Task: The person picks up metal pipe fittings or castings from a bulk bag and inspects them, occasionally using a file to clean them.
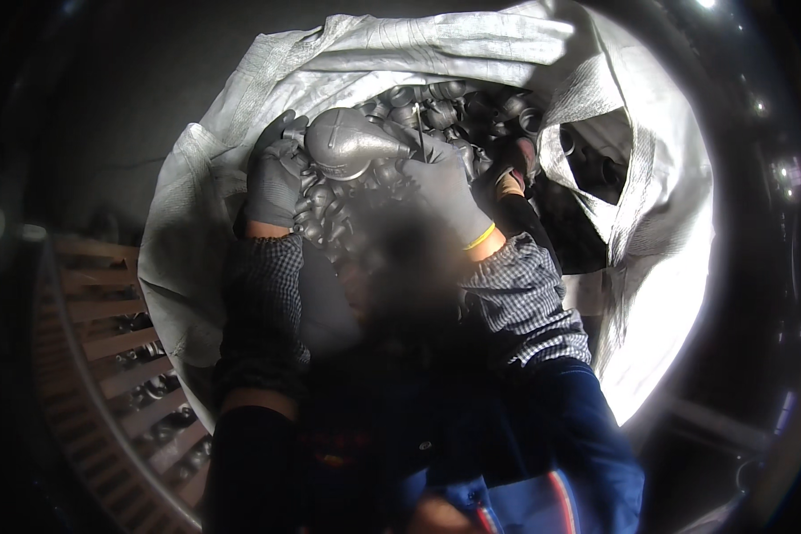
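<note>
A large grey metal pipe reducer (347,142), bulbous at one end and narrow at the other, lies between my hands above a heap of smaller pipe fittings (329,214). Grey-gloved, my right hand (445,182) closes on its narrow end from the right. A thin upright rod (420,129) shows by those fingers; whether I hold it is unclear. My left hand (278,173), also in a grey glove, is curled against the reducer's wide end, its fingertips partly hidden. Checked sleeve covers (525,298) wrap both forearms. A dark blur hides the fittings nearest me.
A big white woven sack (187,258) surrounds the heap, with a strap loop (587,169) at right. Beyond my right wrist is a dark, red-edged shape (521,160) with bare skin and black cloth, possibly another person's hand. A brown slatted crate (120,343) with more fittings stands at left.
</note>
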### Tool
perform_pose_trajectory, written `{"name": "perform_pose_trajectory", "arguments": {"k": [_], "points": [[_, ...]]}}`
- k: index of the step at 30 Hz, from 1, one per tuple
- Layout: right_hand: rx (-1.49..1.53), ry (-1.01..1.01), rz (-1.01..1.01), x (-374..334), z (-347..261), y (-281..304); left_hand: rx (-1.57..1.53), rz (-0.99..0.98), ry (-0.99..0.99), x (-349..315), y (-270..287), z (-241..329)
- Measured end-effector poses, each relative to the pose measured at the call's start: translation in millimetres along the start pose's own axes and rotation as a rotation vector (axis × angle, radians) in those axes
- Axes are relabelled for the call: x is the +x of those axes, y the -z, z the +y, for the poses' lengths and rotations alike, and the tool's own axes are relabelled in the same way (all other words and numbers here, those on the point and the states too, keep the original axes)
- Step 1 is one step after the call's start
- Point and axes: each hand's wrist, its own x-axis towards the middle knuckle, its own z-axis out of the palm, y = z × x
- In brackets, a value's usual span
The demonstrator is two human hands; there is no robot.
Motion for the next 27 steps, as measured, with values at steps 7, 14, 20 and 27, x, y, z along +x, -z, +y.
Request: {"name": "perform_pose_trajectory", "arguments": {"k": [7, 14, 20, 27], "points": [[0.433, -0.355, -0.115, -11, -12, -2, -0.015, -0.099, -0.021, 14, 28, -3], [0.351, -0.443, -0.074, -16, -28, -4, -0.032, 0.083, 0.025, -11, -11, 7], [0.281, -0.381, -0.091, -17, -17, 1, 0.038, 0.035, -0.041, -15, -9, 1], [0.135, -0.468, -0.172, -18, -35, 2, 0.048, 0.027, -0.124, -28, -8, 1]]}}
